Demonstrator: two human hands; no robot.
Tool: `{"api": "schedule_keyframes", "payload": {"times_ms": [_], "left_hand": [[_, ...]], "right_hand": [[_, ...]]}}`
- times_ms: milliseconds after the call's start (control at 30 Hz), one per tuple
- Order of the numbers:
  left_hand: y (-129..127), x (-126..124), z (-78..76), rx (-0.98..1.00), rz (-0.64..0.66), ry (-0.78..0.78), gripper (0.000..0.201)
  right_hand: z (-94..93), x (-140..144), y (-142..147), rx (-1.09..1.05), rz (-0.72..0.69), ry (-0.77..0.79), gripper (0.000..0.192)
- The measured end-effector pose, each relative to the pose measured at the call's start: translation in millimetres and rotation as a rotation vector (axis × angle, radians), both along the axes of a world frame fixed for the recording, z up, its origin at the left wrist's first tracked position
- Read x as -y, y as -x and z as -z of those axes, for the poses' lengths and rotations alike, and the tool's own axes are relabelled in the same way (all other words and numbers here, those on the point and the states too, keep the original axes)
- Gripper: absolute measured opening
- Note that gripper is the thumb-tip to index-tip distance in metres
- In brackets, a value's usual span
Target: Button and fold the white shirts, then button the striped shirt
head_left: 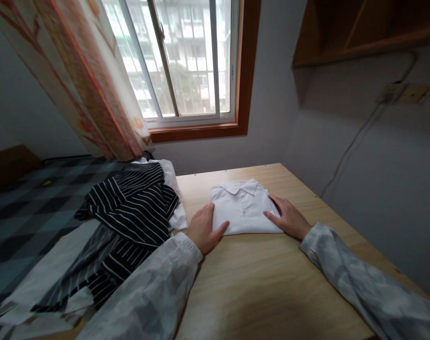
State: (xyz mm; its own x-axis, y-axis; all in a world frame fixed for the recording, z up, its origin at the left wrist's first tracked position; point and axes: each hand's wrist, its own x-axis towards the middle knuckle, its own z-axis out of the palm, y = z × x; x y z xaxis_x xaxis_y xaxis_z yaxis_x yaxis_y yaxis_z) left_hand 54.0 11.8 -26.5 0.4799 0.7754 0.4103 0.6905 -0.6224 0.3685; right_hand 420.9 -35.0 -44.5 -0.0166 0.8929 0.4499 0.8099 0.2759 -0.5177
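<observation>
A white collared shirt (243, 208) is laid on the wooden table (271, 283), towards its far edge, collar pointing to the window (186, 56). It is already reduced to a compact rectangle, sleeves tucked out of sight and button placket facing up. The left hand (202, 230) is placed against the left edge of the shirt, fingers extended and held close together, thumb resting on the near corner of the fabric. The right hand (289, 218) is laid flat at the right edge, fingers straight and slightly spread, fingertips on the cloth. Nothing is gripped by either hand; the bundle is only pressed and squared from both sides.

Folding of this shirt is judged complete or nearly so. A heap of striped dark garments (130, 208), with some white cloth beneath, is piled at the left end of the table, touching nothing held, and appears unfolded.
</observation>
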Motion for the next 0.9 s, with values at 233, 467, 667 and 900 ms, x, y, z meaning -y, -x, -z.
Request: {"api": "schedule_keyframes", "payload": {"times_ms": [233,467,667,900], "left_hand": [[2.2,-10.6,-1.4,0.003,0.039,0.053,0.076],[-4.6,11.7,-29.8,-0.064,0.246,-0.064,0.034],[-4.6,13.1,-29.6,-0.108,0.308,-0.073,0.028],[0.9,4.8,-16.5,-0.092,0.136,-0.137,0.034]], "right_hand": [[-2.6,-20.7,6.8,-0.396,0.042,0.065,0.057],[-8.8,-20.0,8.8,-0.391,0.095,0.061,0.042],[-14.1,-18.7,-5.9,-0.266,0.172,0.027,0.03],[-10.6,-22.0,-31.5,-0.159,0.334,0.0,0.023]]}}
